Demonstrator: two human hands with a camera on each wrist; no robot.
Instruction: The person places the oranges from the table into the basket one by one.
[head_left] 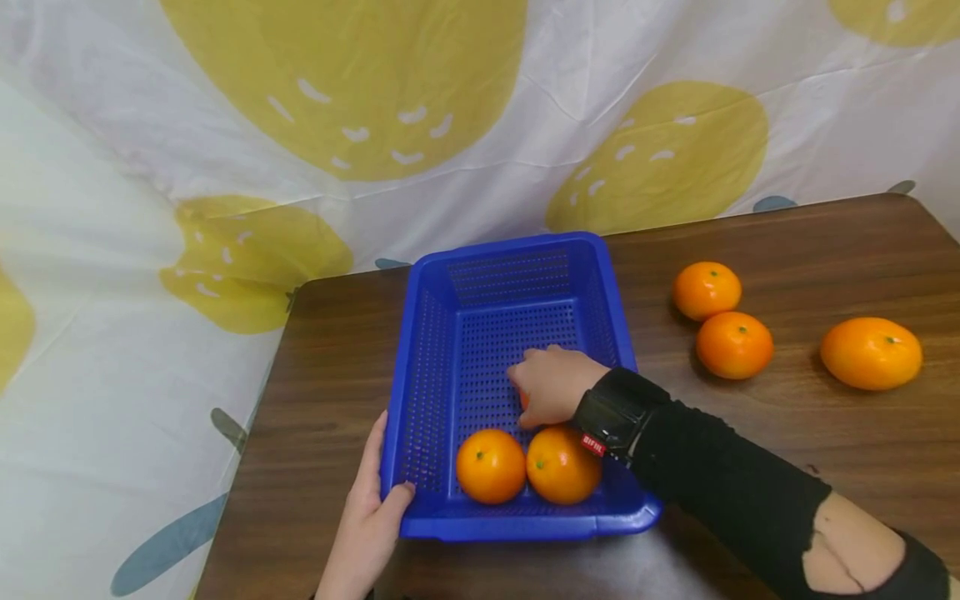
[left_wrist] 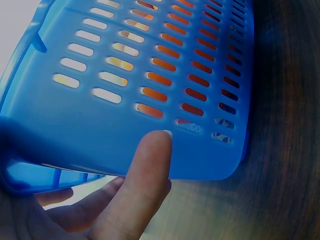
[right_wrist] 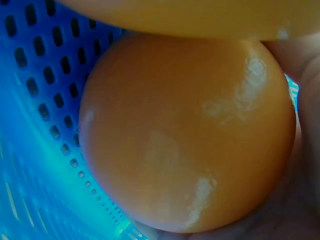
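Basket (head_left: 517, 528) surrounds the right hand (head_left: 558, 383), which grips an orange (head_left: 524, 401).

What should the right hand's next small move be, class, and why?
Probably to let go of the held orange: the right hand has it inside the basket, near two other oranges, and the left hand grips the basket, likely steadying it.
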